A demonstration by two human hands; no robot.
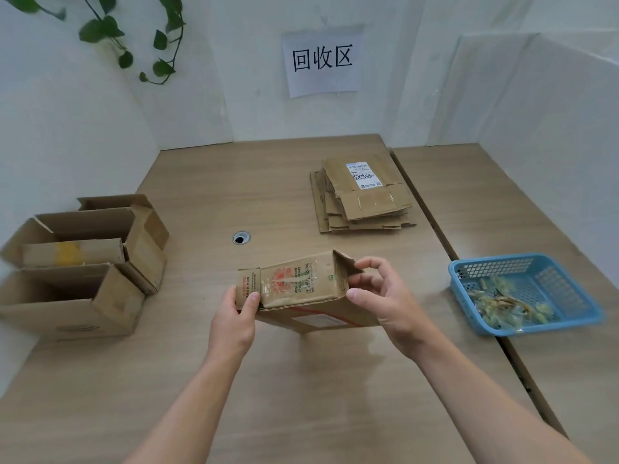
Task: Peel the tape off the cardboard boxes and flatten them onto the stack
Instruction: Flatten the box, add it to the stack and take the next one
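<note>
– While you're scanning from the far left, what's parked over there?

– Three opened cardboard boxes point(87, 262), bunched together at the edge of the table point(301, 396) with their flaps up. One has something yellow inside, too blurry to name. Just right of them is a little round cable hole point(241, 237) in the tabletop.

– And your hands?

– Your left hand point(234, 316) is clamped on the left end of the small printed box point(311, 296), thumb pressing its end flap, fingers tucked behind. That box is in the middle of the table, right in front of you. Can't tell whether it's resting on the wood or held just off it. Clear tape point(284, 284) runs across its printed face. Your right hand point(385, 296) grips the other end, with the thumb on the near top edge and the fingers curled round the raised flap.

– Where's the stack?

– Further back and to the right, well apart from the box. The stack point(365, 209) is flattened cartons, and the top one carries a white shipping label point(363, 175). At the far right a blue plastic basket point(566, 289) sits on the neighbouring table with crumpled tape scraps point(502, 303) inside.
</note>
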